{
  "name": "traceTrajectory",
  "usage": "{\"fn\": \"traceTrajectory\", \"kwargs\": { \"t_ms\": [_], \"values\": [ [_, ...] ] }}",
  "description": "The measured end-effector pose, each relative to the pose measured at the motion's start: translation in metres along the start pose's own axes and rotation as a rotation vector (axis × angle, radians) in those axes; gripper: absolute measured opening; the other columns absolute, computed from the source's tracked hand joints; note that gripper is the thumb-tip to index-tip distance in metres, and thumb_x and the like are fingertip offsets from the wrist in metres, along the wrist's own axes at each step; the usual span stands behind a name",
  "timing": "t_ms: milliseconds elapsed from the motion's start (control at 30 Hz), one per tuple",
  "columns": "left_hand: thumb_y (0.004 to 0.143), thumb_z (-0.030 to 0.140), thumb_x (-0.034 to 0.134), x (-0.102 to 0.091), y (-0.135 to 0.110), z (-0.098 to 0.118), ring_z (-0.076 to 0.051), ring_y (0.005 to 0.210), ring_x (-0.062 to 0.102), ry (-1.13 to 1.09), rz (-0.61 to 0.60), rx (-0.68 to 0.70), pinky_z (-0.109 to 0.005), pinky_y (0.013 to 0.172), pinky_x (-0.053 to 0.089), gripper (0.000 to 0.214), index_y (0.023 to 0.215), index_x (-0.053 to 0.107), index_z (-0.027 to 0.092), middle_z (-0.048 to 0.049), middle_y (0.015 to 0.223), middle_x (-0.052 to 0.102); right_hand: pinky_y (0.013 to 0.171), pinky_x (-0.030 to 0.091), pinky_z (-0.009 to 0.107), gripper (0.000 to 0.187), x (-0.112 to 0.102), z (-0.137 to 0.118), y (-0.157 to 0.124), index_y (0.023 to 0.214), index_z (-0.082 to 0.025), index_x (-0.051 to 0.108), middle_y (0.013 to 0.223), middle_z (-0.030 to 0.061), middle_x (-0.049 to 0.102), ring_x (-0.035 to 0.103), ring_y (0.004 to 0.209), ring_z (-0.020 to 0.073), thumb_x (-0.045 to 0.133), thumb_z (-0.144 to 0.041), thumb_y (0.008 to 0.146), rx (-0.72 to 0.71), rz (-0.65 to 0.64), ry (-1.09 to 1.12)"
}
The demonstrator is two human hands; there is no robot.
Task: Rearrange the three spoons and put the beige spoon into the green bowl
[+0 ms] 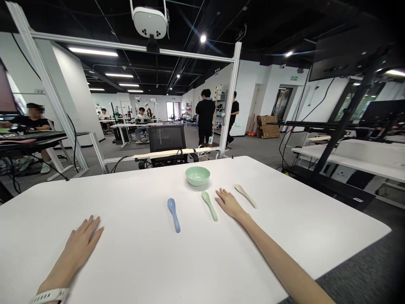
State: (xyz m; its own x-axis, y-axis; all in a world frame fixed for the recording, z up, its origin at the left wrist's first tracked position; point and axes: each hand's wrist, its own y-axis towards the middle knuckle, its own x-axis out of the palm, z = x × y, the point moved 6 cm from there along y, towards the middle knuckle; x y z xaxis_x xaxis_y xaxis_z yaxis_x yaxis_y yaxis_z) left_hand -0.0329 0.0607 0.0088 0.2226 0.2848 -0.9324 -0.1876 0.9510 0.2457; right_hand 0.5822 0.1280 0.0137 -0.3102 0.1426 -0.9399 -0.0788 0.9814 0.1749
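Note:
My left hand [81, 241] lies flat on the left part of the white table, fingers stretched out and nothing in it. Toward the middle right, my right hand [230, 203] rests palm down with its fingers apart, also holding nothing. It lies between a green spoon [210, 206] on its left and a cream spoon [246, 196] on its right, apart from both. Farther left is a blue spoon [174, 215], its bowl end pointing away from me. Beyond the spoons stands a light green bowl [198, 176], upright.
The white table [133, 261] has rounded corners. A metal frame [232, 97] rises behind its far edge, carrying a white device [149, 22] overhead. A black mesh chair [167, 138] stands beyond. Several people are farther back in the room, including a person in black [205, 116].

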Motion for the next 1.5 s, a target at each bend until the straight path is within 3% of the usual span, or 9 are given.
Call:
{"fn": "traceTrajectory", "kwargs": {
  "t_ms": [100, 733, 867, 967, 1100, 1200, 1333, 1500],
  "values": [
    [0.093, 0.056, 0.024, 0.003, 0.0, 0.0, -0.038, 0.158, 0.032, 0.0, -0.009, 0.015, -0.063, 0.126, 0.028, 0.08, 0.154, 0.048, 0.009, -0.0192, 0.168, 0.041, 0.128, 0.024, 0.051, 0.062, -0.001, -0.001, -0.001, 0.158, -0.013, 0.049, 0.169, 0.0176, 0.036, 0.028, 0.159, 0.033, 0.033, -0.046, 0.108, -0.002, 0.0, -0.001],
    [0.096, 0.054, 0.026, 0.006, -0.001, 0.0, -0.034, 0.155, 0.039, -0.005, -0.011, -0.01, -0.058, 0.126, 0.033, 0.075, 0.153, 0.052, 0.013, -0.0164, 0.163, 0.049, 0.128, 0.025, 0.053, 0.062, 0.001, 0.0, 0.0, 0.157, -0.011, 0.049, 0.168, 0.0185, 0.036, 0.028, 0.159, 0.0339, 0.034, -0.045, 0.107, -0.004, -0.001, 0.001],
    [0.095, 0.055, 0.028, 0.004, -0.001, -0.001, -0.034, 0.155, 0.04, -0.007, -0.014, -0.009, -0.059, 0.125, 0.033, 0.074, 0.152, 0.053, 0.014, -0.0163, 0.163, 0.049, 0.126, 0.028, 0.054, 0.058, 0.0, -0.002, 0.0, 0.155, -0.016, 0.053, 0.166, 0.0161, 0.042, 0.032, 0.158, 0.0334, 0.036, -0.043, 0.106, -0.009, 0.025, 0.011],
    [0.095, 0.055, 0.028, 0.004, -0.001, -0.001, -0.034, 0.155, 0.039, -0.003, -0.027, -0.011, -0.06, 0.125, 0.033, 0.075, 0.153, 0.052, 0.013, -0.0166, 0.164, 0.047, 0.124, 0.032, 0.049, 0.054, -0.014, 0.0, 0.0, 0.15, -0.013, 0.057, 0.16, 0.0185, 0.051, 0.042, 0.152, 0.0328, 0.041, -0.036, 0.104, -0.02, 0.099, 0.02],
    [0.095, 0.054, 0.026, 0.003, 0.0, 0.0, -0.035, 0.157, 0.036, 0.009, -0.042, -0.01, -0.06, 0.126, 0.03, 0.078, 0.154, 0.049, 0.009, -0.0176, 0.166, 0.044, 0.114, 0.041, 0.045, 0.048, -0.049, 0.028, -0.006, 0.139, -0.01, 0.066, 0.14, 0.0208, 0.066, 0.058, 0.133, 0.0332, 0.042, -0.021, 0.099, 0.126, 0.293, -0.024],
    [0.095, 0.053, 0.026, 0.003, 0.001, 0.0, -0.035, 0.157, 0.036, 0.023, -0.04, -0.007, -0.06, 0.126, 0.031, 0.077, 0.153, 0.05, 0.008, -0.018, 0.166, 0.044, 0.101, 0.046, 0.045, 0.044, -0.065, 0.06, -0.013, 0.132, -0.011, 0.07, 0.13, 0.0226, 0.068, 0.061, 0.123, 0.0356, 0.046, -0.019, 0.096, 0.321, 0.336, -0.091],
    [0.095, 0.053, 0.024, 0.004, 0.003, 0.001, -0.034, 0.157, 0.035, 0.042, -0.055, -0.009, -0.056, 0.127, 0.031, 0.078, 0.153, 0.05, 0.007, -0.018, 0.165, 0.045, 0.089, 0.048, 0.042, 0.037, -0.063, 0.09, -0.022, 0.124, -0.01, 0.073, 0.123, 0.026, 0.07, 0.065, 0.113, 0.0366, 0.057, -0.02, 0.092, 0.479, 0.314, -0.077],
    [0.096, 0.052, 0.024, 0.0, 0.001, 0.006, -0.034, 0.157, 0.036, 0.053, -0.074, -0.014, -0.055, 0.127, 0.032, 0.078, 0.154, 0.049, 0.007, -0.0179, 0.166, 0.044, 0.078, 0.049, 0.036, 0.033, -0.061, 0.096, -0.02, 0.106, -0.01, 0.078, 0.104, 0.0216, 0.077, 0.071, 0.09, 0.0299, 0.062, -0.038, 0.095, 0.467, 0.39, 0.187]
  ]
}}
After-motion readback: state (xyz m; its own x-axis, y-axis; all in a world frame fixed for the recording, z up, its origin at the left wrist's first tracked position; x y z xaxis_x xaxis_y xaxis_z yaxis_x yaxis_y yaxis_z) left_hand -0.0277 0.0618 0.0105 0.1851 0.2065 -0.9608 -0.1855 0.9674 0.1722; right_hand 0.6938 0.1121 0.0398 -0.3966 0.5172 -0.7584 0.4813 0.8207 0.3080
